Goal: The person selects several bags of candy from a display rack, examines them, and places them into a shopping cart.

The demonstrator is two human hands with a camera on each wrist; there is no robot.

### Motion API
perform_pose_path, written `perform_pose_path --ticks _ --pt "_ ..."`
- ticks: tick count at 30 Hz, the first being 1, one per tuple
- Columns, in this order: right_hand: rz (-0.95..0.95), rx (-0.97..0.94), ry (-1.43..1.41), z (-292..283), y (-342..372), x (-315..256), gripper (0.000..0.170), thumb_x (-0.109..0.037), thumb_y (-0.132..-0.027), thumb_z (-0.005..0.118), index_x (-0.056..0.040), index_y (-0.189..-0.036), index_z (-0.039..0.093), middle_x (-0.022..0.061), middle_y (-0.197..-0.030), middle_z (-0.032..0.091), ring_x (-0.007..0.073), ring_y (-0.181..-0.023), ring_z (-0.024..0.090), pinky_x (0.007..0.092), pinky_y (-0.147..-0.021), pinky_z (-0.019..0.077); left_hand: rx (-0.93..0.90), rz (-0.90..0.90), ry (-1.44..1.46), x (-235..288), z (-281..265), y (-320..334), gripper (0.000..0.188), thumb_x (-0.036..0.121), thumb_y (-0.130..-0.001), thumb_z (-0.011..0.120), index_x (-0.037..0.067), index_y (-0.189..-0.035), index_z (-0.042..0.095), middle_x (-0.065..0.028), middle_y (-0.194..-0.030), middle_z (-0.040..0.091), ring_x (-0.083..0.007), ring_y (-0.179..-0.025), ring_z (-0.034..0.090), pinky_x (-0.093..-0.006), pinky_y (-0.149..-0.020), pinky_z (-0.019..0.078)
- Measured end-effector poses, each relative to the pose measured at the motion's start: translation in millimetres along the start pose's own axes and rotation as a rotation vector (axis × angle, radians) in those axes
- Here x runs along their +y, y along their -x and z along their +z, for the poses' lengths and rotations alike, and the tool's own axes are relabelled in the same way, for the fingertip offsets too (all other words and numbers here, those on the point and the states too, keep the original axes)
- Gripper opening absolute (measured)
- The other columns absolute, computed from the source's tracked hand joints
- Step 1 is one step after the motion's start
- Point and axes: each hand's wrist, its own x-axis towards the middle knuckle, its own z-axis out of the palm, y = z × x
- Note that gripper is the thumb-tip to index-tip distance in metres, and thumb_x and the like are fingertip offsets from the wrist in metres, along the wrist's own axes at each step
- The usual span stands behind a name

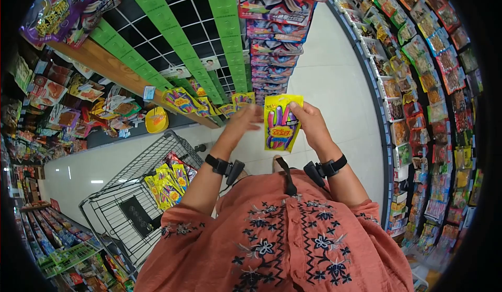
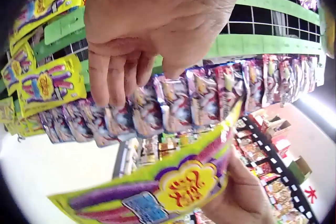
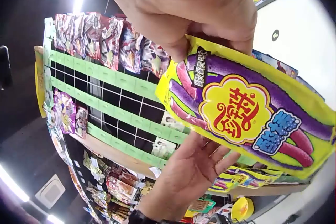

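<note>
My right hand point(image 1: 314, 124) pinches a yellow candy bag point(image 1: 281, 135) by its upper corner, thumb on the front. In the right wrist view the candy bag point(image 3: 236, 103) faces the camera, showing purple and pink sour sticks and a flower-shaped logo. Just left of it, my left hand point(image 1: 243, 126) is held apart from the bag with nothing in its grasp. Its fingers hang loosely bent in the left wrist view, above the bag. Matching yellow bags point(image 1: 180, 101) hang from the rack beyond my left hand.
A wire shopping cart point(image 1: 112, 208) stands at my left with several yellow bags point(image 1: 166, 187) inside. Green strips point(image 1: 157, 17) cross a black grid rack ahead. Shiny purple-and-red packets point(image 1: 274, 49) hang in a row beside it. A long snack shelf point(image 1: 389, 77) curves along the right.
</note>
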Motion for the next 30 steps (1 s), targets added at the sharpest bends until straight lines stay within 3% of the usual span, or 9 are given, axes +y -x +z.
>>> perform_pose_path --ticks 3,6,9,12,15,18,21,24,30 --pt "-0.005 -0.009 0.079 -2 -2 3 0.035 -0.031 -0.098 0.057 -0.0010 -0.114 0.065 0.0029 -0.100 0.068 0.0091 -0.088 0.059 0.0265 -0.082 0.0461 0.249 0.166 -0.155 -23 -47 -38 0.042 0.032 -0.100 0.051 0.001 -0.130 0.052 -0.0126 -0.127 0.058 -0.0184 -0.109 0.059 -0.0331 -0.091 0.0489" --pt "0.012 0.002 0.101 -4 0 3 0.034 -0.030 -0.098 0.057 -0.0011 -0.114 0.065 0.0024 -0.099 0.068 0.0083 -0.089 0.058 0.0259 -0.084 0.0450 0.411 0.420 -0.433 -28 -74 -69 0.039 0.021 -0.098 0.054 -0.001 -0.130 0.051 -0.0132 -0.126 0.058 -0.0186 -0.112 0.058 -0.0312 -0.095 0.0464" --pt "0.006 0.011 0.083 -7 1 7 0.034 -0.029 -0.099 0.056 -0.0006 -0.114 0.066 0.0029 -0.098 0.068 0.0082 -0.088 0.059 0.0256 -0.082 0.0463 0.368 0.440 -0.444 -22 -81 -93 0.039 0.017 -0.096 0.057 -0.003 -0.129 0.049 -0.0139 -0.125 0.058 -0.0191 -0.115 0.057 -0.0295 -0.098 0.0443" --pt "0.000 0.008 0.078 -9 4 11 0.033 -0.027 -0.099 0.056 -0.0001 -0.114 0.066 0.0034 -0.098 0.069 0.0083 -0.087 0.060 0.0255 -0.081 0.0478 0.214 0.489 -0.354 -24 -88 -111 0.034 0.017 -0.095 0.058 -0.001 -0.124 0.053 -0.0082 -0.108 0.061 -0.0136 -0.100 0.059 -0.0276 -0.086 0.0470" --pt "0.010 0.016 0.082 -9 7 12 0.032 -0.027 -0.099 0.056 -0.0008 -0.114 0.066 0.0024 -0.099 0.069 0.0076 -0.088 0.059 0.0253 -0.082 0.0471 0.228 0.218 -0.510 14 -66 -89 0.029 0.020 -0.094 0.060 0.001 -0.116 0.058 -0.0004 -0.089 0.057 -0.0090 -0.080 0.052 -0.0269 -0.071 0.0444" --pt "0.000 0.026 0.085 -8 3 21 0.032 -0.026 -0.099 0.056 0.0001 -0.112 0.067 0.0038 -0.096 0.069 0.0078 -0.084 0.062 0.0255 -0.078 0.0499 0.248 0.288 -0.681 -8 -80 -106 0.025 0.023 -0.094 0.061 0.003 -0.109 0.061 0.0044 -0.078 0.049 -0.0077 -0.070 0.042 -0.0267 -0.061 0.0383" --pt "0.030 0.003 0.082 -5 -2 28 0.031 -0.026 -0.099 0.056 0.0000 -0.112 0.067 0.0035 -0.097 0.069 0.0081 -0.085 0.062 0.0258 -0.079 0.0494 0.181 0.309 -0.471 -14 -74 -95 0.022 0.023 -0.093 0.060 0.001 -0.094 0.060 -0.0004 -0.076 0.052 -0.0118 -0.067 0.043 -0.0299 -0.062 0.0383" --pt "0.076 -0.043 0.092 1 -8 34 0.031 -0.027 -0.099 0.056 -0.0005 -0.111 0.067 0.0028 -0.099 0.069 0.0086 -0.088 0.060 0.0264 -0.083 0.0477 0.145 0.194 -0.554 -12 -74 -84 0.026 0.023 -0.094 0.059 0.003 -0.112 0.062 0.0032 -0.084 0.054 -0.0084 -0.075 0.048 -0.0263 -0.065 0.0409" --pt "0.153 -0.109 0.136 12 -19 53 0.032 -0.027 -0.099 0.056 -0.0003 -0.111 0.067 0.0036 -0.094 0.070 0.0096 -0.081 0.064 0.0261 -0.077 0.0508 0.099 0.173 -0.399 -12 -63 -57 0.035 0.028 -0.095 0.056 0.005 -0.122 0.058 -0.0002 -0.101 0.059 -0.0105 -0.087 0.052 -0.0278 -0.076 0.0453"
